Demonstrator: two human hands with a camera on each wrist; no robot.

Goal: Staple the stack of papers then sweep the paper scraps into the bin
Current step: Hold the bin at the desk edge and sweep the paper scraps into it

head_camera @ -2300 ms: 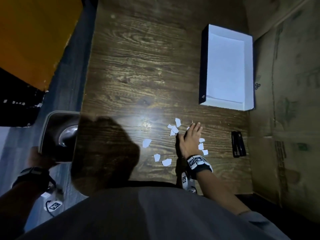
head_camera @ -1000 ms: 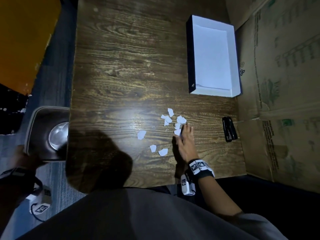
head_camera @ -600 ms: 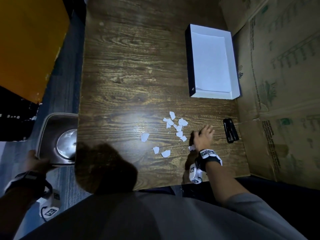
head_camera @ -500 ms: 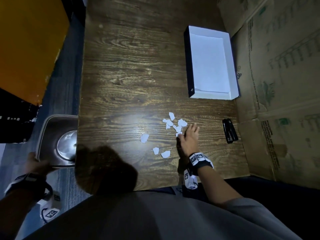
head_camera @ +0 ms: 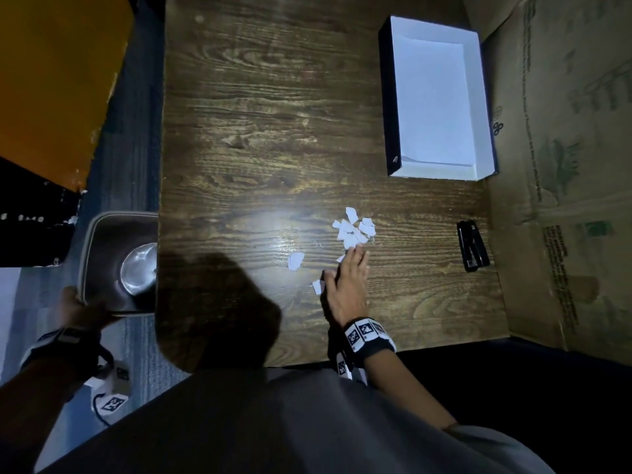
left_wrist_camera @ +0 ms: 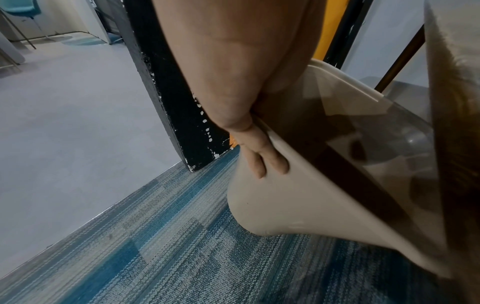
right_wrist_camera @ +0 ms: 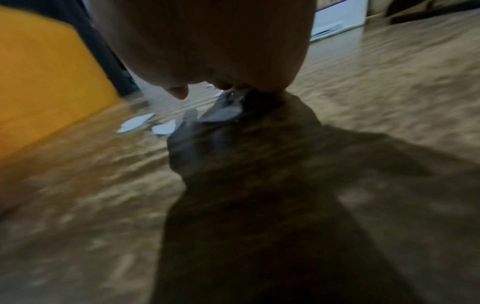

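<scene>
Several white paper scraps (head_camera: 354,229) lie bunched on the wooden table (head_camera: 256,131), with two loose ones (head_camera: 295,261) further left. My right hand (head_camera: 349,278) lies flat on the table with straight fingers, fingertips touching the nearest scraps; the right wrist view shows the scraps (right_wrist_camera: 163,127) blurred ahead of the palm. My left hand (head_camera: 77,307) grips the rim of a beige bin (head_camera: 102,268) held at the table's left edge; its fingers (left_wrist_camera: 262,160) curl round the bin wall (left_wrist_camera: 298,205). A black stapler (head_camera: 472,249) lies to the right. The white paper stack lies in a box (head_camera: 434,104).
A cardboard wall (head_camera: 564,165) stands along the table's right side. An orange panel (head_camera: 51,80) rises at the far left, above blue carpet (left_wrist_camera: 182,246). My shadow covers the table's near left part.
My right hand has swept left across the table from beside the stapler, pushing the scraps into a tighter bunch. The left hand keeps holding the bin at the table edge.
</scene>
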